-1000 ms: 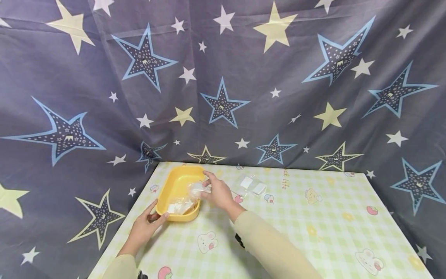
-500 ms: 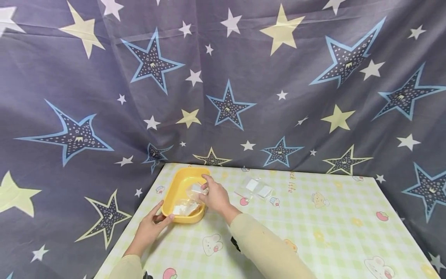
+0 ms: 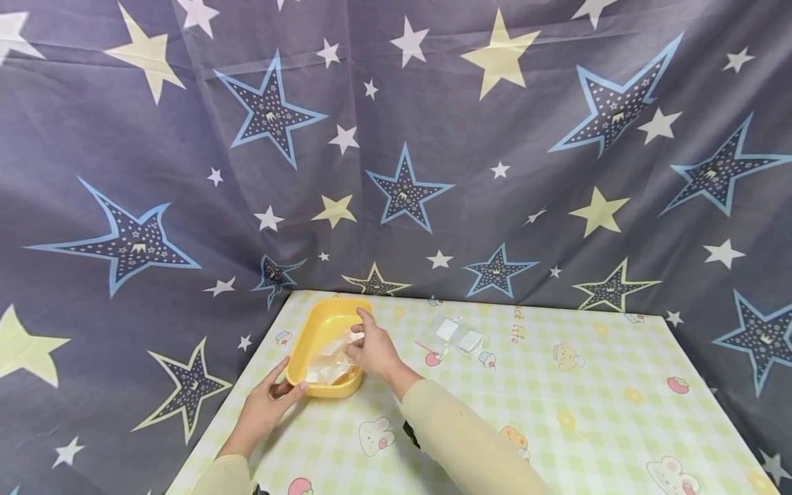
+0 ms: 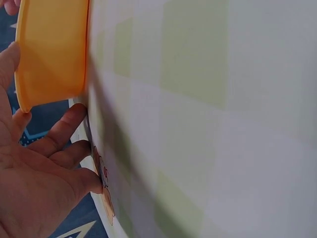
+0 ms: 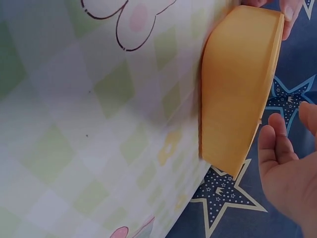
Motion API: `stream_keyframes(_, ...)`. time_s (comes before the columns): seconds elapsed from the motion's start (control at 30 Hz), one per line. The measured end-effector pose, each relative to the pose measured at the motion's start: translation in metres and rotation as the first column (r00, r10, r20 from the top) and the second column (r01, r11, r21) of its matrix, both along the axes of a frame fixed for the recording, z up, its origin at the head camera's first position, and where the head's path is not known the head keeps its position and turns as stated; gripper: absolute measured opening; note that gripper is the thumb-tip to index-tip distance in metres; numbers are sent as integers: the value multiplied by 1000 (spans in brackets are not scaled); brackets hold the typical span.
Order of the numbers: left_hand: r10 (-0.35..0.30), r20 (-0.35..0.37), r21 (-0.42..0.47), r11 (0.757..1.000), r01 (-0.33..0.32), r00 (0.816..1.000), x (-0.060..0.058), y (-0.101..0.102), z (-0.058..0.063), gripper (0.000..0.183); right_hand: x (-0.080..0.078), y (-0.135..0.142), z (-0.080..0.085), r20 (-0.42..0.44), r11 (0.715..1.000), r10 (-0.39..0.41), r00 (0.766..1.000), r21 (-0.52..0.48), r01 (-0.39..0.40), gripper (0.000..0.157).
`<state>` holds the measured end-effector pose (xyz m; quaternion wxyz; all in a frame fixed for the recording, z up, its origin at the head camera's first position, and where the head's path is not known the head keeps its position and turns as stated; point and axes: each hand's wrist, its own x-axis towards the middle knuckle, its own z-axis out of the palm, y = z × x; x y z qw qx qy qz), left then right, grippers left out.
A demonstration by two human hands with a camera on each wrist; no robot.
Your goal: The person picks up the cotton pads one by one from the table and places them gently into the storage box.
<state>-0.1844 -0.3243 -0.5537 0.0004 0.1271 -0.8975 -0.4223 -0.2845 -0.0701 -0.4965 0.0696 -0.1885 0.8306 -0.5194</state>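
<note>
A yellow rectangular tray [image 3: 306, 344] with rounded corners stands at the table's left side. Clear plastic packets with whitish contents [image 3: 328, 364] lie in its near end. My left hand [image 3: 262, 405] holds the near-left corner, thumb on the rim; the left wrist view shows the outer tray wall [image 4: 52, 49] beside the fingers. My right hand [image 3: 374, 350] is over the right rim, fingertips close to the packets. In the right wrist view this hand [image 5: 292, 173] has its thumb and loosely bent fingers apart, with nothing visible between them. The tray wall hides the packets there.
Two flat clear packets with white pieces [image 3: 459, 335] lie on the table to the right of the tray. A checked cloth with cartoon prints [image 3: 557, 412] covers the table. Behind it hangs a dark curtain with stars [image 3: 433, 124].
The packet at my right fingertips has gone down into the tray against the others. My right hand has shifted slightly left; the left hand keeps its hold on the tray corner.
</note>
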Motion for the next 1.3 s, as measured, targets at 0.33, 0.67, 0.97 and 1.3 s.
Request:
stream_keyframes(0.33, -4, 8, -2, 1000, 4, 1000, 0, 2, 1, 101, 0, 4, -5, 3, 1000, -4, 1000, 1, 4, 84)
stream_keyframes(0.67, -5, 6, -1, 1000, 5, 1000, 1, 1, 1, 101, 3, 7, -7, -15, 1000, -25, 1000, 2, 25, 82)
stream_keyframes(0.97, -14, 8, -15, 1000, 14, 1000, 1, -1, 3, 102, -1, 27, -12, -43, 998, -61, 997, 3, 62, 76)
stream_keyframes(1.3, -21, 18, -11, 1000, 21, 1000, 0, 0, 2, 100, -15, 79, -23, -93, 988, -116, 989, 89, 125, 70)
